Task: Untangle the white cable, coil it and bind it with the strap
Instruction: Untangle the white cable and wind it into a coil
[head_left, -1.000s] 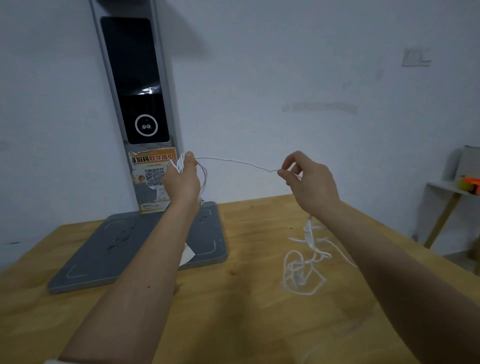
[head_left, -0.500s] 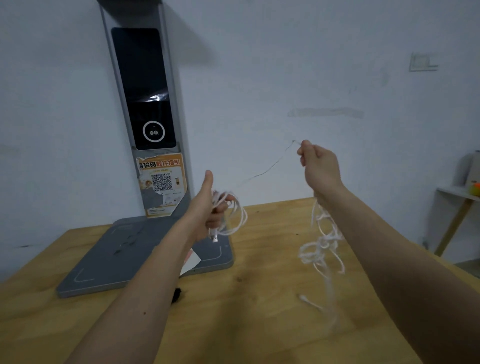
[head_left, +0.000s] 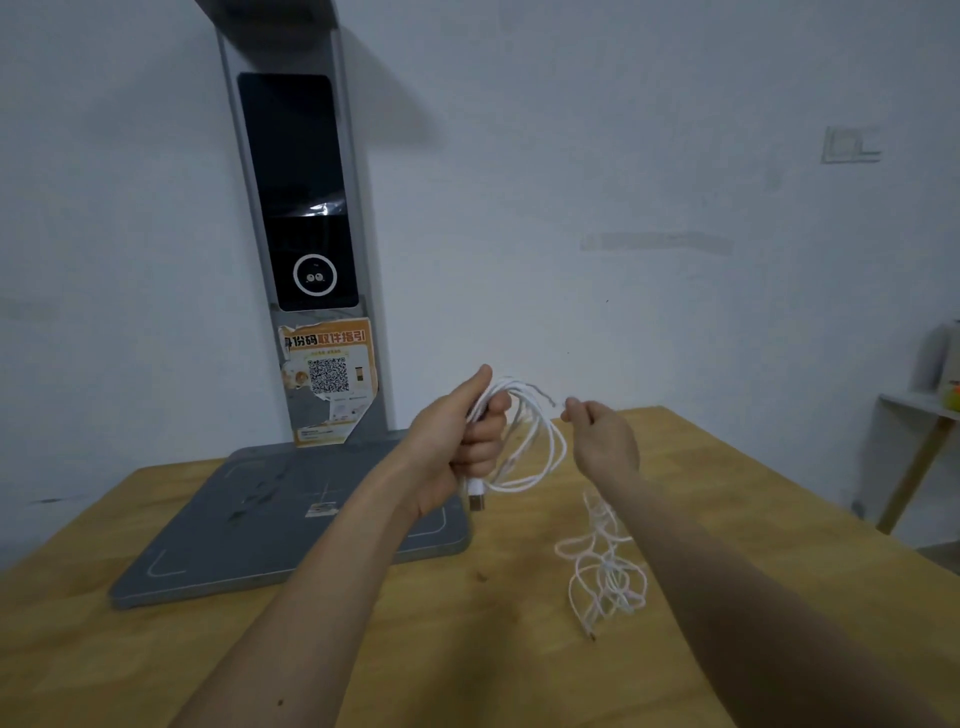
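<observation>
Two hands hold a white cable (head_left: 540, 441) above the wooden worktop (head_left: 519, 649), in front of a grey scanner stand (head_left: 296, 291).

The left hand (head_left: 457, 447) has its grip curled around several finished loops of the cable, thumb pointing up; the loops hang to the right of this hand, and a metal USB plug (head_left: 476, 500) sticks out below the fist. The right hand (head_left: 602, 436) is just beside the loops and pinches the cable between thumb and fingertips. From this hand the rest of the cable drops down into a tangled bunch (head_left: 605, 577), which reaches the worktop to the right of the stand's flat base (head_left: 249, 540). The far end of the cable lies on the wood near this bunch.
</observation>
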